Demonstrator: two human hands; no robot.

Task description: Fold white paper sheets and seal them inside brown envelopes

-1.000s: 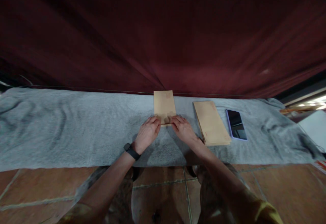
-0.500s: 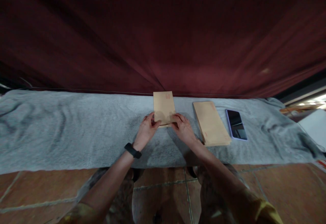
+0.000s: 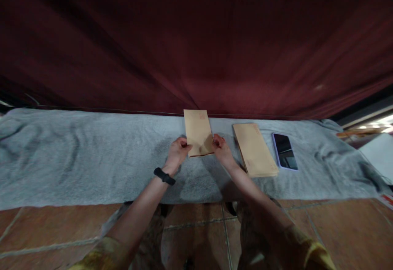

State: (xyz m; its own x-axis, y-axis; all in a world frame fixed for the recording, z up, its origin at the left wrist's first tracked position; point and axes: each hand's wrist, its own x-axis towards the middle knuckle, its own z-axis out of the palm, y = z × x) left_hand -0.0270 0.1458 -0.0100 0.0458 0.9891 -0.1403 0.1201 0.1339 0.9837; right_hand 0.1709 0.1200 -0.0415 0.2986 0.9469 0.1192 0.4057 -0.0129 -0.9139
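Note:
A tan paper envelope with small red print near its top right lies in front of me. My left hand pinches its lower left edge, thumb on top. At the lower right edge my right hand has its fingers curled closed on the envelope's side. The near end of the envelope shows a dark line, like a slightly parted edge. To the right of my right hand rests a stack of similar tan envelopes, apart from the hand.
A phone in a light purple case lies right of the stack. Grey cloth covers the narrow surface. Behind it hangs a dark red curtain. Tiled floor shows below, and a white object stands at the far right.
Both hands have shifted from the envelope's near edge outward to its sides. More of its near end now shows, lying slightly closer to me. The stack and phone have stayed put.

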